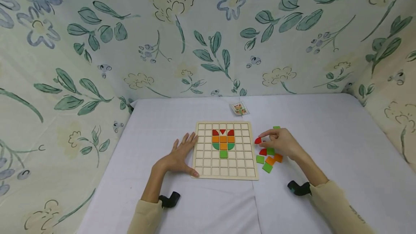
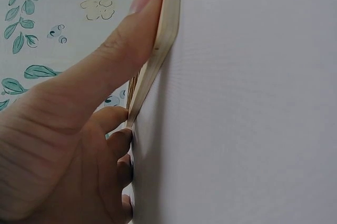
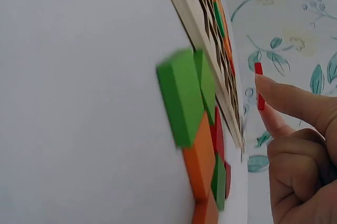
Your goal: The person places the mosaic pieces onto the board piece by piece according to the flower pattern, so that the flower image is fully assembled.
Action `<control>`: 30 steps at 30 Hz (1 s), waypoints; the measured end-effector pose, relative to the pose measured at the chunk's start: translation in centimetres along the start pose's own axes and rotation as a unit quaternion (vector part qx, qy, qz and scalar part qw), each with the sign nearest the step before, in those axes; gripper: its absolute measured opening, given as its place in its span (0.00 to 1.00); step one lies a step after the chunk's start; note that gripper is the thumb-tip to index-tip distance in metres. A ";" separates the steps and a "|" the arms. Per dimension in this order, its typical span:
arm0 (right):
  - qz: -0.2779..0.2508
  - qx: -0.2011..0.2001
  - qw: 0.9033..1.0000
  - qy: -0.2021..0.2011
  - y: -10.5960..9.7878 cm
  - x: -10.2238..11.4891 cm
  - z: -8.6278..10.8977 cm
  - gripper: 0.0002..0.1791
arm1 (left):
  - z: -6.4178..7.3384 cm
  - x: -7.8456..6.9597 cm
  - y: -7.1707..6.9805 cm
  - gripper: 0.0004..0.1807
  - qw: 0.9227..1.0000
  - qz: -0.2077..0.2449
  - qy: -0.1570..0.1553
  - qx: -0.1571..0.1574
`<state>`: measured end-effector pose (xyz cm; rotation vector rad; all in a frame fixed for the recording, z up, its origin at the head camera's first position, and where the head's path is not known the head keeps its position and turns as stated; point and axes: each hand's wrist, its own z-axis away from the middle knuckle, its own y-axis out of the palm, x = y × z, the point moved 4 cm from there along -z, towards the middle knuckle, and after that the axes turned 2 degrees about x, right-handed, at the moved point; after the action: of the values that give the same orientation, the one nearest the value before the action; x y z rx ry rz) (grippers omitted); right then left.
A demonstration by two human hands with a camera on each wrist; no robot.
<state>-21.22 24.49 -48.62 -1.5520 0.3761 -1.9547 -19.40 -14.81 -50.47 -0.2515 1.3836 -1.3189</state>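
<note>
- We see the left hand (image 1: 179, 157) with its grip spread along the left edge of the square, pale wooden grid board (image 1: 238, 163), thumb at the near-left corner.
- We mark the right hand (image 1: 282, 143) as pinching a flat red rounded piece (image 1: 258, 140) between thumb and finger, just beside the board's right edge.
- Under and near that hand we log loose green square pieces (image 1: 267, 168), orange square pieces (image 1: 269, 160) and another red rounded piece (image 1: 263, 152).
- On the board we note a red, orange and green tulip-like pattern (image 1: 223, 139).
- We spot a small printed picture card (image 1: 239, 109) beyond the board, on the white cloth-covered counter (image 1: 325, 125).
</note>
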 end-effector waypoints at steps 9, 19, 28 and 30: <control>-0.039 0.040 0.998 -0.028 5.6 3.4 0.4 0.20 | -0.1 0.0 0.0 0.79 1.000 -0.001 -0.002 0.000; -0.033 0.049 0.998 -0.035 8.1 4.5 0.4 0.16 | -0.1 -0.1 -0.1 0.79 1.000 0.000 -0.003 0.001; -0.051 0.058 0.996 -0.046 7.8 4.2 0.2 0.14 | 0.0 -0.3 -0.2 0.79 1.000 -0.003 -0.005 0.004; -0.048 0.061 0.996 -0.044 7.8 4.2 0.1 0.13 | -0.1 -0.3 -0.2 0.79 1.000 -0.002 -0.004 0.003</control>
<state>-19.49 15.84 -49.72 -1.5976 0.1450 -1.9355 -19.50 -14.63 -50.14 -0.2560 1.3722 -1.3246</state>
